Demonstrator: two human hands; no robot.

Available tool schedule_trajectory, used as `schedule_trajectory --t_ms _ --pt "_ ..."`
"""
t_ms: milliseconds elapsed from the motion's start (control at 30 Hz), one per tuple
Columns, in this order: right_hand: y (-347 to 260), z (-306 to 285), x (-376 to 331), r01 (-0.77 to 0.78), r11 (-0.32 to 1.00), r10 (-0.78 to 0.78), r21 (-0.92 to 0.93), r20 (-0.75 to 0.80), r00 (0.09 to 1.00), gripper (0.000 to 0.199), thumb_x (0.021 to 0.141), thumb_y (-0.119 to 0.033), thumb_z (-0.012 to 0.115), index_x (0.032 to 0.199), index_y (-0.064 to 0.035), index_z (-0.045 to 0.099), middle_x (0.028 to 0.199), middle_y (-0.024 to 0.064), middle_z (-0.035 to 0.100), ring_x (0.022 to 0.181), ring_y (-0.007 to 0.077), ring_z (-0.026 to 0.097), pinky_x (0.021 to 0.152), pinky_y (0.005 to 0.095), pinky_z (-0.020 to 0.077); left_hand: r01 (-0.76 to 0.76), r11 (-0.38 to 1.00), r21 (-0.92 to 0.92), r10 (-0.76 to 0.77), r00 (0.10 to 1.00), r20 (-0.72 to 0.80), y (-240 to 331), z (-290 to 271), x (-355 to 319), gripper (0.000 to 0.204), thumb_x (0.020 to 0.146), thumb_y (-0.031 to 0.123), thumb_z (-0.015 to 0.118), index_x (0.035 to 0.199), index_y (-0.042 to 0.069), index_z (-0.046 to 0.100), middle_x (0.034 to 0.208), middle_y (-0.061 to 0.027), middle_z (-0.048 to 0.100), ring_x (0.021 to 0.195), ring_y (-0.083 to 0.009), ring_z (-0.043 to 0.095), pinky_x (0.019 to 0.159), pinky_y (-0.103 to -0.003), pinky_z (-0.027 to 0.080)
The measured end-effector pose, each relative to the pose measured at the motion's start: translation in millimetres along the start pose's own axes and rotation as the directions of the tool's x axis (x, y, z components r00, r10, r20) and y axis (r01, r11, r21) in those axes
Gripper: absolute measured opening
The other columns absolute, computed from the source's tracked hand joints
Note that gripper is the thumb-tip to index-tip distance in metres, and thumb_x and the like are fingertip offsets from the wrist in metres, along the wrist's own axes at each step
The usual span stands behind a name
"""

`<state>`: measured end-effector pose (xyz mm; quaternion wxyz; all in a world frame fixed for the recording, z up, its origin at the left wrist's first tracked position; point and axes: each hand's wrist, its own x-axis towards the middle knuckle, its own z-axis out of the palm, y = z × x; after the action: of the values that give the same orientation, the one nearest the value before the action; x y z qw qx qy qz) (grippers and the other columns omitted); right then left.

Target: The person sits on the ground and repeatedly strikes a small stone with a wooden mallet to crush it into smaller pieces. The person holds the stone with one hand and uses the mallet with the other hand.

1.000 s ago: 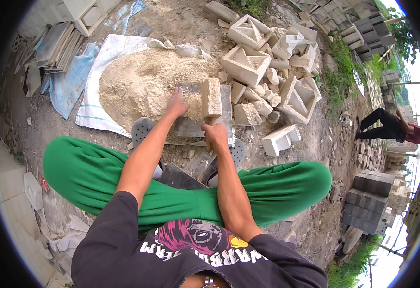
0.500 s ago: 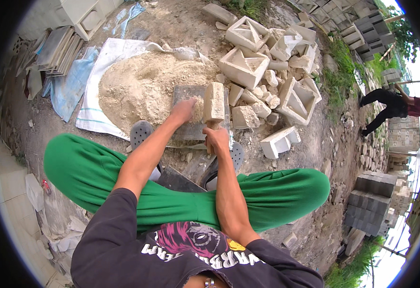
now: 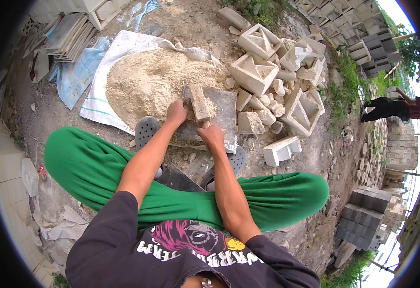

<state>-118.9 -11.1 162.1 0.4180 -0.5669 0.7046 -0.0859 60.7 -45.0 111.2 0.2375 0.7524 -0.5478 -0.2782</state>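
While 2 hands (image 3: 176, 111) (image 3: 211, 136) work, 1 mallet (image 3: 199, 102) meets 1 slab (image 3: 222, 113).

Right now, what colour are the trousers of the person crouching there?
Bright green trousers, plain, clearest in the head view.

We sit on the ground with a flat slab (image 3: 222, 113) lying just in front of our feet. On the slab stands a small stone block (image 3: 199, 103); our left hand (image 3: 176, 111) rests at its left side, our right hand (image 3: 211, 135) just below it. Behind the slab a sand heap (image 3: 147, 81) lies on a sheet (image 3: 102, 91). To the right of the slab lies a pile of broken blocks (image 3: 277, 86). Far left, tiles (image 3: 61, 38) are stacked. Far right stands a stack of bricks (image 3: 366, 218), and another person (image 3: 392, 108) bends behind the rubble.
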Motion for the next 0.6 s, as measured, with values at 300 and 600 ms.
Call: schedule_trajectory --t_ms 300,600 --pt "-35.9 -26.0 -17.9 -0.024 0.972 0.021 0.232 0.019 1.000 0.039 0.071 -0.030 0.072 0.088 0.0049 0.073 0.074 0.0192 0.072 0.067 0.0337 0.072 0.067 0.0416 0.0564 0.018 0.998 -0.052 -0.020 0.999 -0.035 -13.4 -3.0 -13.6 0.036 0.086 0.015 0.057 0.118 0.007 0.072 0.106 -0.0235 0.071 0.099 -0.0394 0.068 0.090 -0.047 0.053" --pt "28.5 12.3 18.1 -0.129 0.992 0.129 -0.002 0.002 0.992 0.027 0.072 -0.019 0.073 0.072 0.0064 0.064 0.060 0.0094 0.063 0.053 0.0216 0.067 0.053 0.0359 0.0544 0.076 0.996 -0.042 -0.069 0.987 0.147 13.6 -10.7 -12.3 0.041 0.087 0.020 0.058 0.124 0.008 0.069 0.117 -0.0216 0.069 0.107 -0.0384 0.066 0.095 -0.045 0.051"
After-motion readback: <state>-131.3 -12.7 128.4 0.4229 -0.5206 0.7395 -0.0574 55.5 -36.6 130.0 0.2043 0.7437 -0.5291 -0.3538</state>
